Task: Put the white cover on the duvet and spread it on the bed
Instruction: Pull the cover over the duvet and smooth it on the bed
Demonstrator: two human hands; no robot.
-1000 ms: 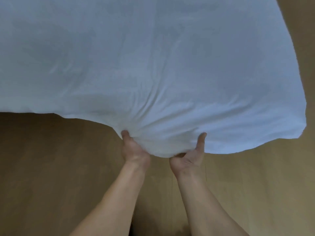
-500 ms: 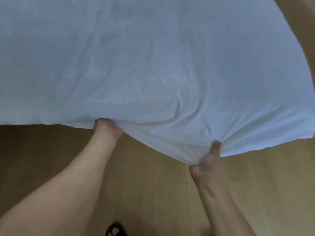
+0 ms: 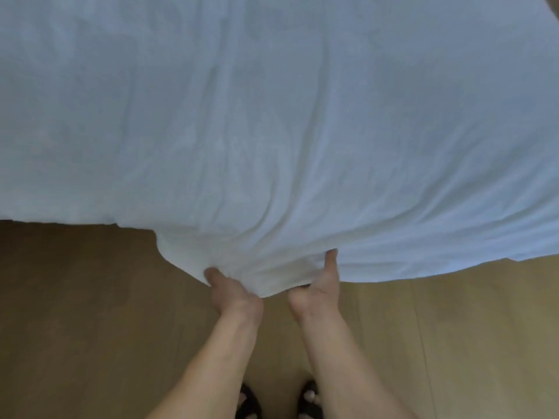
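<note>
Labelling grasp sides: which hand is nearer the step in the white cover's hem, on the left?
Left. The left hand grips the white cover just right of the step; the right hand grips farther right, beyond it.

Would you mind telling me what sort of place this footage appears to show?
Probably a bedroom: the left hand and right hand grip a white duvet cover above a wooden floor.

Wooden floor, light brown planks, fills lower part of view. Feet in black sandals stand on it at bottom edge. Above, white cover hides whatever carries it
</note>
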